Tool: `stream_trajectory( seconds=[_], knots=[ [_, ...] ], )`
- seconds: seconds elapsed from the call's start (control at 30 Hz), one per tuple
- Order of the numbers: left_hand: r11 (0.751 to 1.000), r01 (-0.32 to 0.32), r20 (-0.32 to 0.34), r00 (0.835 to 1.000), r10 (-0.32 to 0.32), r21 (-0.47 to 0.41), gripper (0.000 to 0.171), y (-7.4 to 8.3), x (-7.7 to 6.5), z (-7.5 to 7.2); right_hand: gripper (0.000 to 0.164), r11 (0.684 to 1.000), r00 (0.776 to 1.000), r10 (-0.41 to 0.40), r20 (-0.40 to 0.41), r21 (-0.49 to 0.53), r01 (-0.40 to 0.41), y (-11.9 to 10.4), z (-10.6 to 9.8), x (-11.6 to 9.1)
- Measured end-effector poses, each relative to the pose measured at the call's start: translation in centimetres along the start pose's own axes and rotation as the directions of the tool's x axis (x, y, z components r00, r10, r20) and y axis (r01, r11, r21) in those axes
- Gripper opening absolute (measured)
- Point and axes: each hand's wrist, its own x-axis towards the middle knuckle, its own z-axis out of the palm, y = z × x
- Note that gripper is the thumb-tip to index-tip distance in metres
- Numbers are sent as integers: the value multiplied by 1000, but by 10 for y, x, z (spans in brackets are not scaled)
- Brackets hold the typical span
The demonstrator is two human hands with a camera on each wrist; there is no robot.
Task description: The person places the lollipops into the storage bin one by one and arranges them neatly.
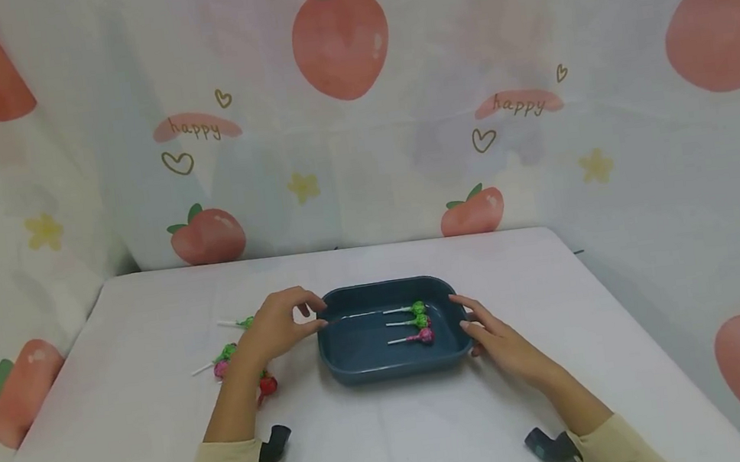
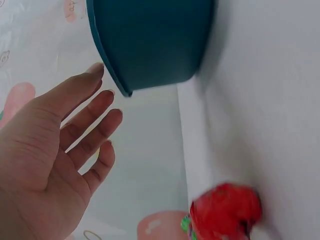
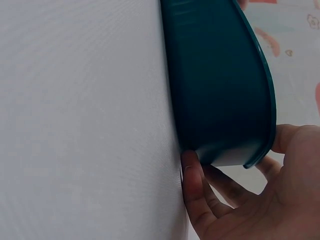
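Observation:
A dark blue-green rectangular tray [image 1: 357,348] stands on the white table. Inside, towards its right end, three lollipops lie in a row: two with green wrappers [image 1: 420,321] and one with a pink wrapper [image 1: 426,336]. My left hand [image 1: 284,322] is at the tray's left end, thumb and fingers spread. The left wrist view shows that hand [image 2: 60,145] beside the rim, nothing in its grasp. At the opposite end my right hand [image 1: 504,338] holds the tray, fingertips at the rim. From the right wrist, this hand [image 3: 260,200] has a finger low by the tray's base.
Left of the tray, partly behind my left forearm, lie several more lollipops, among them a red one [image 1: 267,384] and a green one [image 1: 227,352]. Dark wrist mounts [image 1: 274,444] sit at both sleeves. A fruit-printed cloth [image 1: 362,170] hangs behind the table [image 1: 382,445].

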Motion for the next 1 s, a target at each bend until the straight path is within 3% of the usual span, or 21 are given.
stream_trajectory(
  seconds=[0.23,0.43,0.6,0.8,1.0],
  knots=[
    [993,90,18,996,-89,-71,22,-24,-18,-19,51,1000,1000,-1,-5,-13,1,3,0,3],
    [980,185,49,982,-181,-72,22,-53,-39,-37,51,1000,1000,11,11,3,-11,3,1,4],
    [973,218,52,975,-215,-71,18,-75,-55,-51,53,1000,1000,7,1,-3,-7,5,-2,4],
    [950,302,54,953,-299,-75,18,-95,-71,-58,52,1000,1000,5,1,2,-5,5,-2,4],
    [930,353,42,936,-351,-104,20,-104,-80,-60,53,1000,1000,4,0,-2,-4,7,-1,5]
  ],
)
